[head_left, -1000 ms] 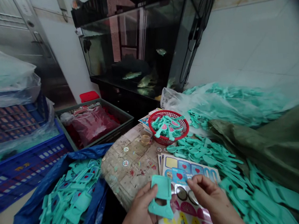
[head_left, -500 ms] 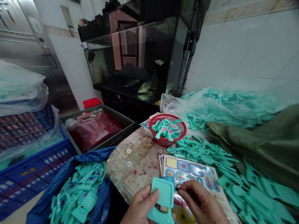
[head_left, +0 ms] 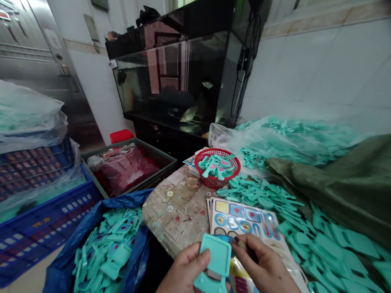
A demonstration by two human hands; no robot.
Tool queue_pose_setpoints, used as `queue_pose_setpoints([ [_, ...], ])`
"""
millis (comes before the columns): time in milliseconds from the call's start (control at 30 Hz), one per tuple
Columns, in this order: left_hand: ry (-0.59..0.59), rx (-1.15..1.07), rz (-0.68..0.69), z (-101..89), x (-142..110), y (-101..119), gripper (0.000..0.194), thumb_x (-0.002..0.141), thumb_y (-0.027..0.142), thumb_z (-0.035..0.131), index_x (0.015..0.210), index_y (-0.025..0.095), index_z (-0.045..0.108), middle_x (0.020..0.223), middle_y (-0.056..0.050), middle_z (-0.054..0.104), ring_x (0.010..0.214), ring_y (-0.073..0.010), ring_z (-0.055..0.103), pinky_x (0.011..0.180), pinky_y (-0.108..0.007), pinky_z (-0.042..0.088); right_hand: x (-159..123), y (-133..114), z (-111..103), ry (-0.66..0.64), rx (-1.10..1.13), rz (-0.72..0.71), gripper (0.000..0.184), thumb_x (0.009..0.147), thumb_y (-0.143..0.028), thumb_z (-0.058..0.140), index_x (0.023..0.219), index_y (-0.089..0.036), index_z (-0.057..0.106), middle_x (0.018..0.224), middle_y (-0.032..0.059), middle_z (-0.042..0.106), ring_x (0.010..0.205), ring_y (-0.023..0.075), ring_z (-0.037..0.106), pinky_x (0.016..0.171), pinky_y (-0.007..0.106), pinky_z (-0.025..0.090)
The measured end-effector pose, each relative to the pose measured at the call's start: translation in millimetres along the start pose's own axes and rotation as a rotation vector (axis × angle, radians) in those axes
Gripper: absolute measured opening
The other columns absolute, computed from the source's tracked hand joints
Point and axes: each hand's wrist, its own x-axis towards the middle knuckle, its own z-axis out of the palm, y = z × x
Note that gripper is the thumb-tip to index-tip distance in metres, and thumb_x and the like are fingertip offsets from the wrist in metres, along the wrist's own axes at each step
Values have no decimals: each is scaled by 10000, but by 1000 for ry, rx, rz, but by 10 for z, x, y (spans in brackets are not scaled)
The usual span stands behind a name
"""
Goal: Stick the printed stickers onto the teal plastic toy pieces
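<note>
My left hand [head_left: 188, 275] is closed around a teal plastic toy piece [head_left: 217, 255], thumb on its face. This piece has a square recessed panel and a curved handle part below. Just to its right, my right hand [head_left: 263, 263] pinches a small blue sticker [head_left: 226, 238] at the edge of the panel. Part of that sticker is hidden behind the piece and the fingers. Printed sticker sheets [head_left: 238, 222] lie stacked under both hands, showing hearts, circles and thermometer shapes.
A red basket [head_left: 237, 169] of teal parts stands at the table's [head_left: 168, 222] back. Loose teal parts [head_left: 331, 253] are heaped at right beside a green cloth [head_left: 371, 167]. At left are a blue-lined bag [head_left: 61, 272] of parts, a grey crate [head_left: 162, 163] and blue crates [head_left: 51, 220].
The blue sticker now shows more between the piece and my right fingers. Both hands stay close together in nearly the same place. The camera view has shifted slightly.
</note>
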Motion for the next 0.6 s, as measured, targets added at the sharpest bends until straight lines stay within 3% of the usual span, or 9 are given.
queue_pose_setpoints([
  [133,-15,22,-17,14,-31,-35,276,738,298,695,937,108,686,710,-58,653,598,-115,571,573,-219,448,-23,6,-87,35,58,67,379,811,-482,543,590,-217,388,602,-53,352,587,121,343,536,222,326],
  [267,-9,37,-28,-4,-51,-54,275,786,302,645,999,127,644,796,-72,666,678,-140,596,634,-251,463,-96,-36,-238,137,256,216,319,786,-504,583,686,-215,493,661,-43,439,625,121,394,568,210,359],
  [400,-47,32,-45,35,-77,-42,326,758,246,667,1057,132,603,903,-98,682,782,-192,631,694,-303,484,-196,-147,-280,76,453,334,270,754,-489,633,773,-225,582,705,-32,538,607,117,448,538,198,385],
  [600,-170,41,-15,101,-90,-71,411,703,139,694,1096,133,574,1009,-102,686,839,-179,643,772,-300,466,-223,-197,-131,-31,481,360,287,703,-463,701,758,-186,651,709,-14,595,631,109,483,575,185,415],
])
